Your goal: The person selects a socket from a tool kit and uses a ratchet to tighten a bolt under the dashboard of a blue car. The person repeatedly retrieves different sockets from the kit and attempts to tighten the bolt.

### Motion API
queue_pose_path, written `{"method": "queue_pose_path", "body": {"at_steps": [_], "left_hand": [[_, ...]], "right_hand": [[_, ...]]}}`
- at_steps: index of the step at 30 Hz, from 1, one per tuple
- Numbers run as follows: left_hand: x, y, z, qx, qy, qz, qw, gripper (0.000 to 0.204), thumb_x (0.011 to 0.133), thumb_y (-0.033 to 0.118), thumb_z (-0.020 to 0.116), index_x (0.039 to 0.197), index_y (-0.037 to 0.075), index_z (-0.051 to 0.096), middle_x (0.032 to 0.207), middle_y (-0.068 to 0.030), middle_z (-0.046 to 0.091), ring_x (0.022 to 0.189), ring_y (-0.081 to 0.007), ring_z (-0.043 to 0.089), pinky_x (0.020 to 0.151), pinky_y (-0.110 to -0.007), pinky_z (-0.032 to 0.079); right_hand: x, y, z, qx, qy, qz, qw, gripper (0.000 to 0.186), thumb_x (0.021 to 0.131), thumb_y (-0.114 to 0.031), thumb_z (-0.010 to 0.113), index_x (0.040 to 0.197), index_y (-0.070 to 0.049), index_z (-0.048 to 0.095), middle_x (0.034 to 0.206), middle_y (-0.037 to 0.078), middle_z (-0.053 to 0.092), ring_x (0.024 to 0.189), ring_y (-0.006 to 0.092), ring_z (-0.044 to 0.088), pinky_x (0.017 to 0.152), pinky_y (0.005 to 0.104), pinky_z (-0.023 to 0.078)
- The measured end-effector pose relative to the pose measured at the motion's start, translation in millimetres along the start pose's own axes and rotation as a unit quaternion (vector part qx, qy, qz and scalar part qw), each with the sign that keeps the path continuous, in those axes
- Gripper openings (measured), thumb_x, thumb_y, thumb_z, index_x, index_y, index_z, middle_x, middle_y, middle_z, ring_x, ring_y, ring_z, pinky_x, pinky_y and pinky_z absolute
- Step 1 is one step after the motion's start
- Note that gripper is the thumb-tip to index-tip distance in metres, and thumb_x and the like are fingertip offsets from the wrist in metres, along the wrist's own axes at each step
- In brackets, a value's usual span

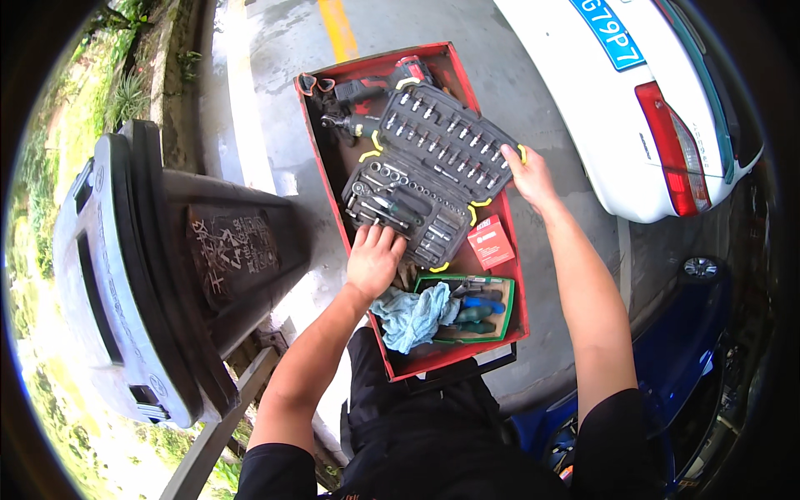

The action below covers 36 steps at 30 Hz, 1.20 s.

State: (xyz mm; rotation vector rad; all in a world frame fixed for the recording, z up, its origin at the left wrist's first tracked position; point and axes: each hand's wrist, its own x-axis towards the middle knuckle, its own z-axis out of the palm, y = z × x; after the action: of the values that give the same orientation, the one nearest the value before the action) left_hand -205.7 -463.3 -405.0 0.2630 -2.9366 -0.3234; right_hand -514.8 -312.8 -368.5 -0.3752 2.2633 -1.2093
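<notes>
Under both hands sits an open black socket set case (pixel 429 179) with yellow latches, lying inside a red metal tray (pixel 500 275) that rests on grey concrete. At the near corner of the case, the left hand (pixel 375 258) lies palm down with its grip spread, fingertips (pixel 379 233) touching the lower half where sockets and a ratchet sit in their slots. Nothing is pinched between those fingers. Across the case from it, the right hand (pixel 529 175) holds the outer edge of the raised lid half, which carries rows of bits; its grip is curled over the rim beside a yellow latch, fingers partly hidden behind the edge.

Just beside the left hand's wrist, nearer the person, a crumpled light blue rag (pixel 412 317) lies in the tray, touching a green-edged box of screwdrivers (pixel 475 312) with blue and green handles. Between that box and the right hand's grip lies a small red carton (pixel 490 242), close against the case. Beyond the case, well away from both hands, a red and black cordless drill (pixel 375 87) lies at the far end of the tray.

Off to the left of the left hand stands a dark wheeled bin (pixel 142 267). Past the right hand is the rear of a white car (pixel 633 125) with a red tail lamp.
</notes>
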Motion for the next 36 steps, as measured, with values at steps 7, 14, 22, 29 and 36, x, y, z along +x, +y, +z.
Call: {"method": "queue_pose_path", "body": {"at_steps": [7, 14, 22, 29, 36], "left_hand": [[1, 2, 3, -0.015, 0.008, 0.058, 0.998, 0.015, 0.077, 0.015, 0.057, 0.088, 0.008, 0.064, 0.091, -0.0066, 0.056, 0.097, -0.0261, 0.054, 0.094, -0.042, 0.041], [23, 1, -8, -0.135, -0.068, 0.007, 0.989, 0.022, 0.068, 0.009, 0.064, 0.09, 0.007, 0.065, 0.092, -0.0096, 0.056, 0.095, -0.031, 0.054, 0.087, -0.044, 0.042], [144, 5, -3, -0.236, 0.09, -0.133, 0.958, 0.017, 0.081, 0.011, 0.07, 0.095, 0.002, 0.07, 0.088, -0.0135, 0.064, 0.088, -0.0329, 0.061, 0.08, -0.042, 0.049], [171, 16, 22, -0.276, 0.085, -0.207, 0.935, 0.018, 0.085, 0.014, 0.067, 0.098, 0.003, 0.069, 0.093, -0.0144, 0.062, 0.096, -0.0357, 0.056, 0.088, -0.044, 0.046], [185, -27, 17, -0.178, 0.214, -0.221, 0.935, 0.018, 0.083, 0.013, 0.071, 0.096, 0.002, 0.07, 0.09, -0.0148, 0.063, 0.088, -0.0331, 0.06, 0.082, -0.042, 0.048]], "right_hand": [[6, 28, 12, -0.128, 0.081, -0.063, 0.986, 0.045, 0.096, -0.042, 0.058, 0.114, -0.001, 0.059, 0.098, 0.022, 0.07, 0.096, 0.039, 0.067, 0.083, 0.0448, 0.051], [-29, 70, 32, -0.04, 0.167, -0.036, 0.984, 0.049, 0.094, -0.046, 0.061, 0.12, -0.004, 0.06, 0.09, 0.019, 0.068, 0.086, 0.0326, 0.066, 0.079, 0.043, 0.05], [-36, 70, 42, -0.084, 0.217, -0.083, 0.969, 0.041, 0.094, -0.043, 0.062, 0.115, -0.007, 0.064, 0.088, 0.014, 0.068, 0.093, 0.0321, 0.061, 0.081, 0.0434, 0.049], [-34, 75, 44, -0.079, 0.233, -0.065, 0.967, 0.04, 0.093, -0.043, 0.064, 0.107, -0.006, 0.064, 0.085, 0.014, 0.067, 0.089, 0.0326, 0.062, 0.079, 0.0429, 0.05], [-33, 73, 44, -0.105, 0.22, -0.038, 0.969, 0.042, 0.093, -0.048, 0.061, 0.103, -0.007, 0.064, 0.087, 0.013, 0.068, 0.09, 0.0316, 0.063, 0.077, 0.0438, 0.051]]}}
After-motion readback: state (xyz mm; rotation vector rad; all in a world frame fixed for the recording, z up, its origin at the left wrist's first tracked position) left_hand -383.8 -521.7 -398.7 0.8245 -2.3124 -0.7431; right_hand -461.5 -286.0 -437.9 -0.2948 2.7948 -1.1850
